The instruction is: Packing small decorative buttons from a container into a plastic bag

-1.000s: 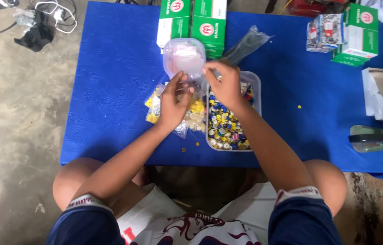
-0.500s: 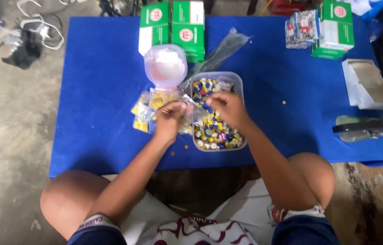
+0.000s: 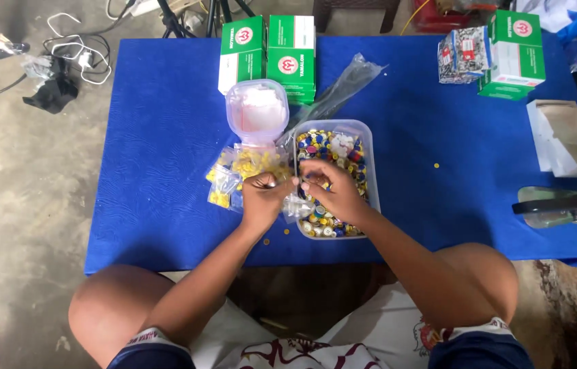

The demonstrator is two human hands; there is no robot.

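My left hand (image 3: 262,198) and my right hand (image 3: 329,191) meet over the left rim of a clear plastic tub (image 3: 372,179) full of small coloured caps. Both pinch a small clear plastic bag (image 3: 293,205) between their fingertips. Left of the hands lie several small clear bags with yellow pieces (image 3: 237,174) on the blue table (image 3: 159,143). A clear lidded container (image 3: 256,113) with pale contents stands just beyond them.
Two green-and-white boxes (image 3: 271,55) stand at the table's far edge beside a dark plastic sleeve (image 3: 336,92). More green boxes (image 3: 507,51) and an open white carton (image 3: 565,137) sit at the right. A tool with an orange handle (image 3: 561,205) lies at the right edge. Cables (image 3: 70,51) lie on the floor.
My right hand came down from above the lidded container to the tub's left rim. The two hands have drawn together on the small bag. The camera view shifted.
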